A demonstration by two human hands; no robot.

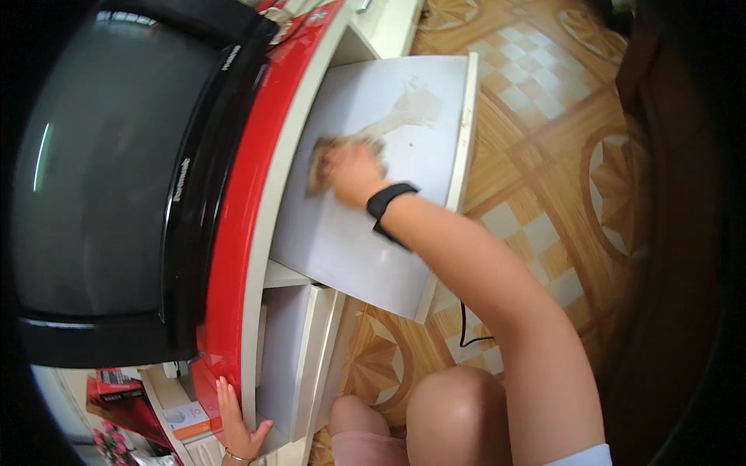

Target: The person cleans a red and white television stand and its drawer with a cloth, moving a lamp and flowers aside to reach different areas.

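Note:
My right hand, with a black band on its wrist, is pressed on a crumpled brownish cloth. Both are blurred. The cloth lies on the white bottom of a pulled-out drawer. A pale brown, wet-looking smear runs across that surface from the cloth toward the far front corner. At the lower left, my left hand rests on the edge of the red-topped cabinet, thumb spread from the fingers, holding nothing. A thin bracelet circles its wrist.
A black CRT television stands on the red top. Beside the pulled-out drawer, a second drawer is partly out. A black cable lies on the patterned floor. Boxes and pink flowers are at lower left.

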